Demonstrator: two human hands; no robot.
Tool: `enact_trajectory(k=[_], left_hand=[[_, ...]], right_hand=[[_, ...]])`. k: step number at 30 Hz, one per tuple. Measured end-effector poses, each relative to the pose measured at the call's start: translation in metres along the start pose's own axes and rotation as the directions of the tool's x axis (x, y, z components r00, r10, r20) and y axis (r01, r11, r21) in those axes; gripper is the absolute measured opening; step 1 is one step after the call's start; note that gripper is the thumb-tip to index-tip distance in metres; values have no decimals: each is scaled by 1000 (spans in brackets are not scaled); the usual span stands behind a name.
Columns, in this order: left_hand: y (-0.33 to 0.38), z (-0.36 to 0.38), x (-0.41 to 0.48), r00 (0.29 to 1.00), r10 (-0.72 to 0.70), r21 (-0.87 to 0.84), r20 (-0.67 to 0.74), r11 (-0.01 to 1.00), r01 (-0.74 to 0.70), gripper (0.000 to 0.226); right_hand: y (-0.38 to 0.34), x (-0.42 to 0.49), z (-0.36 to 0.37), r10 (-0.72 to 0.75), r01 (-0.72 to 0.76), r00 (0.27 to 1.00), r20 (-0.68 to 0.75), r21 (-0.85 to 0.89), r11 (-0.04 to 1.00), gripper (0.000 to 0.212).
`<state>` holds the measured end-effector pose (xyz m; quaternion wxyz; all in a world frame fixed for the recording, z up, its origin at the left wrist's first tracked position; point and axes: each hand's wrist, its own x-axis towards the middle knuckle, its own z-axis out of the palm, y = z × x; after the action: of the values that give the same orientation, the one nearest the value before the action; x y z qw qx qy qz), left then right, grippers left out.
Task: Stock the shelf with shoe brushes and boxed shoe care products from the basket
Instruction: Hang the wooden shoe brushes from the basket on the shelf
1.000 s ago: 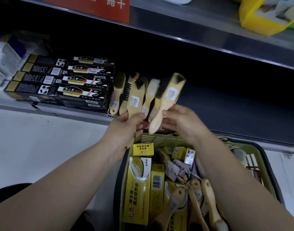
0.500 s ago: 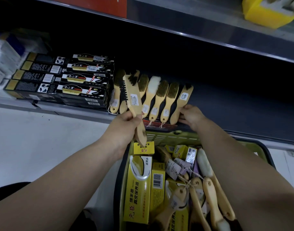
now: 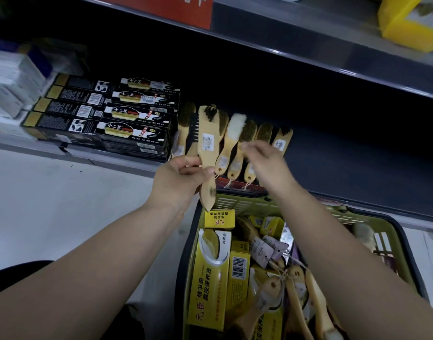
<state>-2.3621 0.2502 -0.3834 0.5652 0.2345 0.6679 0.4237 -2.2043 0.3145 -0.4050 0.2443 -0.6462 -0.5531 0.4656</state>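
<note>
Head view: the right hand [image 3: 264, 160], which half a second ago pressed a brush into the row of brushes [image 3: 244, 143] at frame centre, has lifted off, fingers loose and empty. So that brush is stocked. The left hand [image 3: 179, 179] pinches one wooden brush [image 3: 208, 148] by its handle, head up, above the basket [image 3: 247, 204].

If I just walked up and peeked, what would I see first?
First you'd spot the left hand holding a wooden shoe brush up in front of the shelf, while the right hand hovers over a row of brushes lying on the shelf edge. Below them sits a green basket packed with yellow boxes and more brushes, and black boxes are stacked on the shelf to the left.
</note>
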Motion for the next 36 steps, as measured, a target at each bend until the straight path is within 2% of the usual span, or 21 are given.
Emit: enact_trajectory(k=[2, 3, 5, 8, 11, 14, 16, 19, 21, 24, 27, 29, 32, 36], left_hand=[[1, -4, 1, 1000, 6, 4, -6, 1000, -6, 15], [1, -6, 0, 1000, 7, 5, 3, 1000, -7, 15], [0, -12, 0, 1000, 3, 10, 28, 1000, -3, 22], [-1, -23, 0, 999, 5, 113, 44, 994, -10, 30], [1, -34, -1, 999, -36, 162, 20, 986, 32, 30], [1, -41, -4, 998, -50, 201, 37, 979, 41, 19], [1, -41, -6, 996, -53, 215, 68, 976, 38, 16], [1, -42, -6, 995, -45, 197, 86, 980, 28, 16], [3, -43, -7, 995, -34, 199, 92, 980, 16, 18], [5, -43, -9, 993, -31, 224, 117, 975, 4, 14], [5, -40, -14, 986, -23, 266, 165, 964, -22, 10], [5, -38, -18, 973, -20, 321, 231, 945, -57, 10], [5, -31, -27, 935, -47, 455, 350, 882, -126, 9], [4, -20, -43, 848, -109, 562, 518, 791, -241, 8]], right_hand=[[-17, -20, 22, 69, -156, 957, 283, 300, 941, 17], [-21, -24, 30, 80, -218, 932, 354, 369, 903, 13], [-28, -20, 40, 104, -263, 923, 371, 411, 873, 8], [-40, 9, 56, 153, -248, 958, 243, 433, 867, 3], [-48, 49, 81, 143, -177, 983, 118, 369, 912, 7], [-44, 80, 104, 143, -141, 990, 6, 221, 965, 11], [-37, 89, 114, 156, -154, 988, -13, 91, 984, 19], [-26, 93, 124, 170, -170, 984, -55, 1, 985, 31], [-24, 92, 125, 130, -139, 986, -103, -84, 987, 37], [-30, 88, 117, 65, -80, 994, -93, -163, 983, 37], [-38, 72, 100, 54, -52, 999, 0, -260, 964, 41], [-39, 51, 83, 42, -26, 997, 66, -241, 970, 31], [-29, 0, 47, -19, 35, 992, 122, -131, 991, 12], [10, -78, -4, 18, 1, 995, 94, -196, 981, 11]])
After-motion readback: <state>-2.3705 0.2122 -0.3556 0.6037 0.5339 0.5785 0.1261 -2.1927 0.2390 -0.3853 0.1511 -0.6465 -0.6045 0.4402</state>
